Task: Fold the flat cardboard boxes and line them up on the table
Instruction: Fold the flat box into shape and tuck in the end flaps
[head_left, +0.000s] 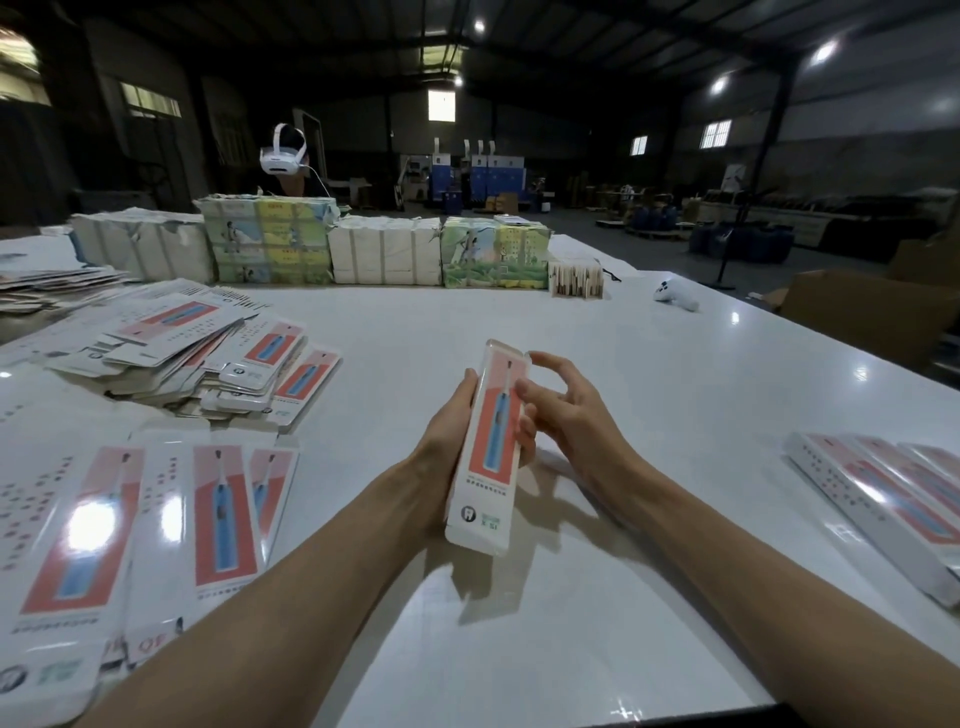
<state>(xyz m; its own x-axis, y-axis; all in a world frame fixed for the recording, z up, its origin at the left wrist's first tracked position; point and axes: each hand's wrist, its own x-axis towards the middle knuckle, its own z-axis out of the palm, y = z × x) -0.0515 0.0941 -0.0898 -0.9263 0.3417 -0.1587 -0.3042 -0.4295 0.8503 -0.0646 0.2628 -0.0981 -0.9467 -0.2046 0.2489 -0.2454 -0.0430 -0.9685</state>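
Glossy white table (649, 374), hard and reflective, in a dim warehouse hall. Left of the hands, near the front edge, flat cardboard blanks (223, 514) lie face up side by side: long, thin, shiny printed sheets with end tabs, each showing a blue toothbrush on a red panel. Beyond them, a loose overlapping pile of blanks (208, 358).

Centre: the left hand (449, 431) grips one folded box (488, 447), fingers curled round its long left edge. The box is a slim rectangular carton, held off the table, far end tilted away. The right hand (566, 415) is spread and loosely bent at the box's upper right edge, holding nothing; actual contact cannot be confirmed.

Right of the hands, well apart, folded boxes (883, 504) lie in a close row.
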